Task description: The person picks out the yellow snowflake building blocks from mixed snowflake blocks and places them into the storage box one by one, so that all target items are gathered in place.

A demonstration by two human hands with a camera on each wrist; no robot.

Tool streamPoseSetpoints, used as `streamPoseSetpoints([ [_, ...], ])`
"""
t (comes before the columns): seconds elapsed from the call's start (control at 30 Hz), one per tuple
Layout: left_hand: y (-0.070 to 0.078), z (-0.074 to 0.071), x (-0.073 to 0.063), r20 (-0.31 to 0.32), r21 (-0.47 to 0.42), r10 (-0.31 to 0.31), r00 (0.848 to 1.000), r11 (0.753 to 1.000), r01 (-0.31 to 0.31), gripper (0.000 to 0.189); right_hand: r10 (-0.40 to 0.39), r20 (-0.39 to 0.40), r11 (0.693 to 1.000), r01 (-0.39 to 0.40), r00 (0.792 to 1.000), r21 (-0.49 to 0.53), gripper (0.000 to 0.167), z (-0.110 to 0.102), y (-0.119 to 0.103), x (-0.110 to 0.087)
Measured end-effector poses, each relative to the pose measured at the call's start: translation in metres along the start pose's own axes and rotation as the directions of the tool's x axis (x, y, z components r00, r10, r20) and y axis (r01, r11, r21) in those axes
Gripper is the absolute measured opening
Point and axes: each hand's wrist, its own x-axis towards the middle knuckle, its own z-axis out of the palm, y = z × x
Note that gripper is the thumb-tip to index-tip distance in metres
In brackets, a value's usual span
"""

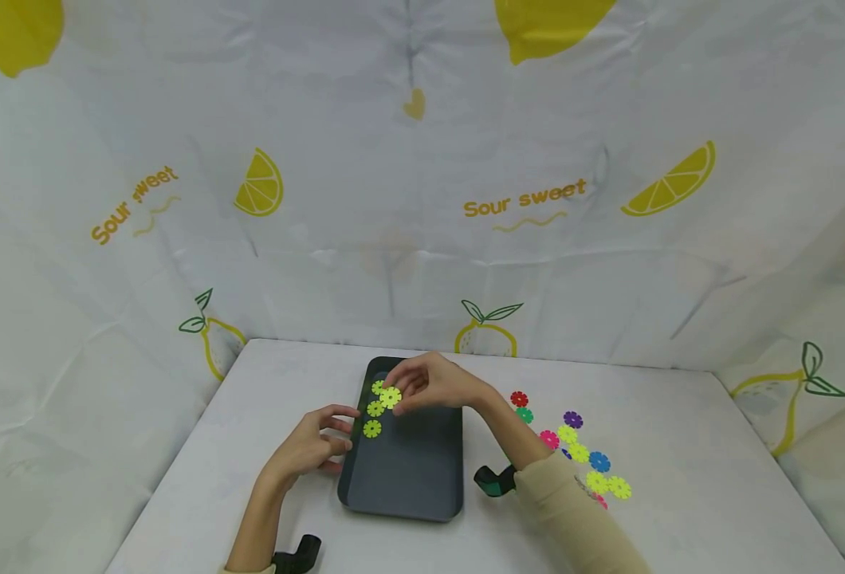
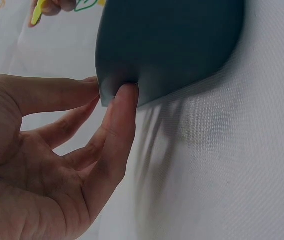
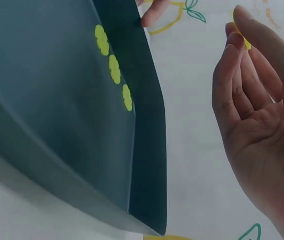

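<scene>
My right hand (image 1: 433,383) pinches a yellow flower-shaped disc (image 1: 391,398) between thumb and fingertips, above the far part of the dark grey tray (image 1: 415,470). Three more yellow flower discs (image 1: 371,429) lie in a row along the tray's left side; the right wrist view shows them flat on the tray floor (image 3: 114,69). My left hand (image 1: 311,442) is at the tray's left edge. In the left wrist view its fingers (image 2: 124,120) grip the rim, one fingertip against the outer wall and others partly hidden behind it.
To the right of the tray lie several loose flower discs in red, green, purple, pink, blue and yellow (image 1: 579,453), some partly behind the right sleeve (image 1: 573,510). A white cloth with lemon prints (image 1: 365,199) hangs behind the white table (image 1: 681,446).
</scene>
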Motion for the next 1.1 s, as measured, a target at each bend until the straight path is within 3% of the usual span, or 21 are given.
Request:
streamPoseSetpoints([
  [0.5, 0.001, 0.0, -0.002, 0.018, -0.001, 0.019, 1.0, 1.0, -0.019, 0.058, 0.055, 0.121, 0.998, -0.055, 0.991, -0.004, 0.038, 0.018, 0.02, 0.027],
  [1.1, -0.002, -0.002, -0.001, 0.03, -0.018, 0.016, 0.999, 1.0, -0.016, 0.058, 0.079, 0.275, 0.997, -0.081, 0.958, -0.002, 0.035, 0.031, 0.031, 0.04],
])
